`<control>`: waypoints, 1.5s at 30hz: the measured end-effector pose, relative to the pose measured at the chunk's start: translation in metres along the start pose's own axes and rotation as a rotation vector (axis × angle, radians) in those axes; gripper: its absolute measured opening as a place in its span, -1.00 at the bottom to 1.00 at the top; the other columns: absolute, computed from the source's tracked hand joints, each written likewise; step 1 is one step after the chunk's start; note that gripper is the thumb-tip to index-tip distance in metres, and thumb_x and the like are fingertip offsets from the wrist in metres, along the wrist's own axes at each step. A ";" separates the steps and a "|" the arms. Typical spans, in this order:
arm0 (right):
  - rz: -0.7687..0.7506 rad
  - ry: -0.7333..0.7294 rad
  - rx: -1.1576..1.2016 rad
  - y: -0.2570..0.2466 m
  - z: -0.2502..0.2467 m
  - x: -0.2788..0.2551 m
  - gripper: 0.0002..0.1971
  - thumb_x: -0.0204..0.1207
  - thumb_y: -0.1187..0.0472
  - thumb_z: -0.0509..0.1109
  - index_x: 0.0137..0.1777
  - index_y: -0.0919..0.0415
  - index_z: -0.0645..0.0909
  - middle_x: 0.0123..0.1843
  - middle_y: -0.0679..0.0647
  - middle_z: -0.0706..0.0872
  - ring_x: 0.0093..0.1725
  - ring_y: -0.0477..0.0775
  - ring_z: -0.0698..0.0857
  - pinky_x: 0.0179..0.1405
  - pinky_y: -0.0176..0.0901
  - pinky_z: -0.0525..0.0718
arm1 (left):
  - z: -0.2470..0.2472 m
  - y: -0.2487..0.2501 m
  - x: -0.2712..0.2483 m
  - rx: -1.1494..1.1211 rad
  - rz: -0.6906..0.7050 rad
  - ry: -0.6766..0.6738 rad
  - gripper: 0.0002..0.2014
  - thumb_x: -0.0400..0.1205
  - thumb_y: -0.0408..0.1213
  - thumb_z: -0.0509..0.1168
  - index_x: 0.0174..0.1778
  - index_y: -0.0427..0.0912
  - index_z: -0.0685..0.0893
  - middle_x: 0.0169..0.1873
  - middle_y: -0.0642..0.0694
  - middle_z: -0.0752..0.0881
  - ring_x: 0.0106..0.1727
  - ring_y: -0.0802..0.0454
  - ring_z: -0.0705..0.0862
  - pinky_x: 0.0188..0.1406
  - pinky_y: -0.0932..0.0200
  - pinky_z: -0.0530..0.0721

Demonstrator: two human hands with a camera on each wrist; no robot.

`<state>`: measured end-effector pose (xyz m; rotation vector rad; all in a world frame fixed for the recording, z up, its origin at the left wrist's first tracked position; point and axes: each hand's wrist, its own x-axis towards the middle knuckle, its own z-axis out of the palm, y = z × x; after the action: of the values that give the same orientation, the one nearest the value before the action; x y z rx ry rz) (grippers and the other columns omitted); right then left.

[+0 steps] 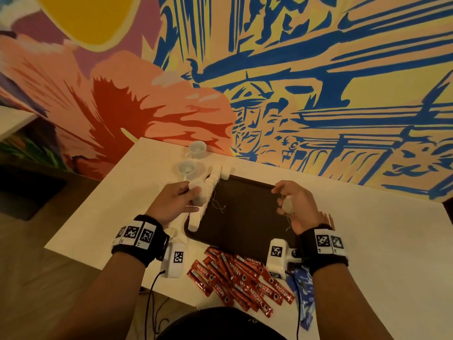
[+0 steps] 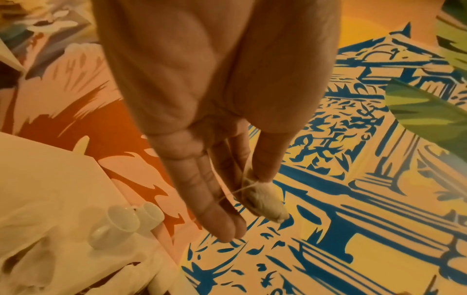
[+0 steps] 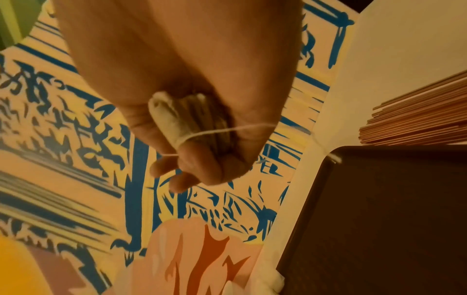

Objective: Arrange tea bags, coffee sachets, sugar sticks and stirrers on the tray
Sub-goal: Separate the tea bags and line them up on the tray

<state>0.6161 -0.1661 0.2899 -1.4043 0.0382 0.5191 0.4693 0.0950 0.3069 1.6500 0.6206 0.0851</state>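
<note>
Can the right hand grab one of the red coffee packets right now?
Probably not yet. The right hand is already curled round a tea bag, so its fingers are busy. The red coffee packets lie uncovered on the table near that wrist, otherwise easy to get.

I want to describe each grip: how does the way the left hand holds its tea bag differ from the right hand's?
The left hand pinches its tea bag at thumb and fingertips, fingers mostly straight; the right hand curls round its tea bag. The left bag hangs exposed; the right sits mostly buried in the fist. Both bags trail a thin string.
</note>
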 end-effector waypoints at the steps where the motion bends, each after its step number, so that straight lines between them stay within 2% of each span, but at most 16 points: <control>1: 0.027 -0.064 0.007 -0.001 0.008 0.000 -0.79 0.49 0.28 0.25 -0.06 0.26 0.72 -0.10 0.19 0.69 -0.39 -0.02 0.51 -0.50 -0.19 0.42 | -0.001 0.002 0.004 -0.013 0.007 -0.008 -0.76 0.75 -0.23 0.33 0.06 -0.38 0.73 -0.10 -0.28 0.76 0.02 -0.12 0.80 0.13 -0.05 0.81; 4: 0.086 -0.223 -0.053 -0.002 0.032 0.003 -0.69 0.37 0.07 0.32 -0.01 0.23 0.73 -0.15 0.11 0.67 -0.41 -0.07 0.49 -0.51 -0.21 0.39 | 0.001 0.011 0.015 -0.017 0.050 -0.049 -0.79 0.75 -0.24 0.32 0.10 -0.31 0.77 -0.01 -0.30 0.81 0.05 -0.10 0.81 0.14 0.00 0.81; 8: 0.081 -0.329 -0.259 -0.002 0.067 0.009 -0.71 0.58 -0.10 0.48 0.14 0.07 0.77 -0.14 0.04 0.74 -0.38 -0.09 0.52 -0.49 -0.20 0.43 | 0.005 0.025 0.028 -0.014 0.087 -0.122 -0.80 0.75 -0.25 0.31 -0.01 -0.31 0.76 -0.20 -0.11 0.79 -0.10 0.09 0.79 0.14 0.02 0.78; 11: 0.010 -0.391 -0.395 0.001 0.090 0.017 -0.67 0.50 -0.13 0.57 0.17 0.01 0.75 -0.22 0.06 0.70 -0.42 -0.07 0.49 -0.51 -0.20 0.45 | 0.008 0.031 0.040 -0.018 0.090 -0.195 -0.70 0.76 -0.21 0.29 0.03 -0.43 0.75 -0.10 -0.29 0.81 -0.05 0.01 0.80 0.07 0.10 0.80; 15: -0.111 -0.350 -0.497 0.005 0.103 0.032 -0.78 0.54 0.02 0.59 0.00 0.17 0.78 -0.49 -0.05 0.58 -0.55 -0.04 0.44 -0.57 -0.17 0.42 | 0.006 0.029 0.059 0.011 0.080 -0.268 -0.67 0.77 -0.21 0.28 0.07 -0.48 0.72 -0.01 -0.36 0.80 0.02 -0.15 0.79 -0.02 0.19 0.79; 18: -0.106 -0.297 -0.477 0.007 0.101 0.040 -0.87 0.55 0.11 0.59 -0.09 0.17 0.81 -0.53 -0.05 0.58 -0.57 -0.05 0.42 -0.57 -0.18 0.38 | 0.006 0.025 0.071 -0.025 0.054 -0.323 -0.73 0.73 -0.22 0.33 0.23 -0.33 0.72 0.06 -0.38 0.77 0.01 -0.15 0.78 -0.04 0.13 0.79; 21: -0.087 -0.236 -0.456 0.009 0.097 0.048 -0.86 0.55 0.15 0.59 -0.03 0.22 0.81 -0.49 -0.03 0.62 -0.53 -0.05 0.47 -0.55 -0.19 0.43 | 0.010 0.019 0.080 -0.033 -0.013 -0.421 -0.61 0.64 -0.26 0.46 0.39 -0.15 0.62 0.11 -0.33 0.77 -0.07 -0.14 0.80 -0.09 0.08 0.79; 23: -0.098 -0.210 -0.456 0.010 0.094 0.052 -0.79 0.54 0.13 0.60 -0.01 0.28 0.79 -0.52 -0.07 0.60 -0.55 -0.08 0.48 -0.56 -0.21 0.45 | 0.012 0.017 0.084 0.034 -0.047 -0.468 -0.60 0.61 -0.34 0.49 0.36 -0.15 0.61 0.06 -0.29 0.80 -0.17 -0.11 0.79 -0.18 0.13 0.78; 26: -0.103 -0.199 -0.452 0.013 0.091 0.056 -0.78 0.53 0.12 0.60 0.00 0.30 0.78 -0.54 -0.07 0.58 -0.57 -0.09 0.46 -0.57 -0.23 0.43 | 0.012 0.016 0.090 0.117 -0.023 -0.505 -0.84 0.66 -0.40 0.42 0.13 -0.17 0.70 -0.05 -0.29 0.84 -0.24 -0.02 0.75 -0.27 0.21 0.75; 29: -0.101 -0.161 -0.445 0.013 0.089 0.060 -0.80 0.53 0.12 0.61 -0.02 0.26 0.79 -0.51 -0.05 0.60 -0.55 -0.06 0.47 -0.56 -0.21 0.45 | 0.003 0.015 0.099 0.187 0.001 -0.503 -0.80 0.66 -0.41 0.41 0.20 -0.24 0.72 -0.12 -0.21 0.86 -0.22 0.04 0.75 -0.19 0.22 0.75; 31: -0.095 -0.142 -0.449 0.013 0.087 0.062 -0.83 0.53 0.11 0.61 -0.03 0.21 0.80 -0.51 -0.06 0.61 -0.55 -0.04 0.47 -0.54 -0.18 0.47 | -0.006 0.014 0.103 0.256 0.026 -0.491 -0.79 0.67 -0.38 0.41 0.22 -0.19 0.73 -0.17 -0.13 0.86 -0.25 0.11 0.72 -0.21 0.22 0.70; 34: -0.038 -0.173 -0.498 0.013 0.083 0.065 -0.85 0.53 0.11 0.60 0.00 0.15 0.80 -0.51 -0.07 0.61 -0.52 -0.03 0.49 -0.50 -0.15 0.49 | -0.021 0.017 0.111 0.291 0.075 -0.394 -0.83 0.71 -0.30 0.37 0.19 -0.13 0.78 -0.21 -0.02 0.83 -0.32 0.27 0.67 -0.27 0.29 0.62; 36: 0.006 -0.239 -0.567 0.012 0.080 0.065 -0.86 0.54 0.10 0.58 0.04 0.10 0.79 -0.52 -0.14 0.61 -0.52 -0.09 0.51 -0.49 -0.21 0.51 | -0.028 0.021 0.118 0.245 0.072 -0.323 -0.82 0.70 -0.29 0.37 0.19 -0.11 0.78 -0.10 0.07 0.82 -0.21 0.35 0.70 -0.14 0.31 0.63; 39: 0.040 -0.323 -0.615 0.010 0.080 0.065 -0.86 0.54 0.07 0.58 0.03 0.08 0.80 -0.50 -0.16 0.63 -0.47 -0.09 0.53 -0.47 -0.25 0.51 | -0.034 0.026 0.130 0.291 0.049 -0.309 -0.70 0.65 -0.14 0.44 0.32 0.08 0.70 0.25 0.17 0.73 0.29 0.30 0.61 0.36 0.20 0.46; 42: 0.049 -0.337 -0.615 0.010 0.084 0.065 -0.86 0.54 0.07 0.59 -0.01 0.10 0.79 -0.49 -0.16 0.64 -0.47 -0.09 0.54 -0.48 -0.25 0.50 | -0.037 0.031 0.137 0.457 0.079 -0.348 -0.57 0.64 -0.01 0.43 0.44 0.19 0.60 0.41 0.30 0.53 0.44 0.30 0.40 0.41 0.20 0.28; 45: 0.042 -0.329 -0.611 0.014 0.091 0.067 -0.88 0.53 0.07 0.59 -0.03 0.08 0.79 -0.48 -0.15 0.65 -0.47 -0.07 0.54 -0.50 -0.24 0.49 | -0.032 0.035 0.140 0.400 0.094 -0.475 -0.50 0.52 0.22 0.42 0.37 0.22 0.65 0.37 0.32 0.62 0.44 0.33 0.51 0.46 0.20 0.37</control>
<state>0.6458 -0.0574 0.2717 -1.8925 -0.3854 0.8361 0.5871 0.1834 0.3052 1.9932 0.2013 -0.3763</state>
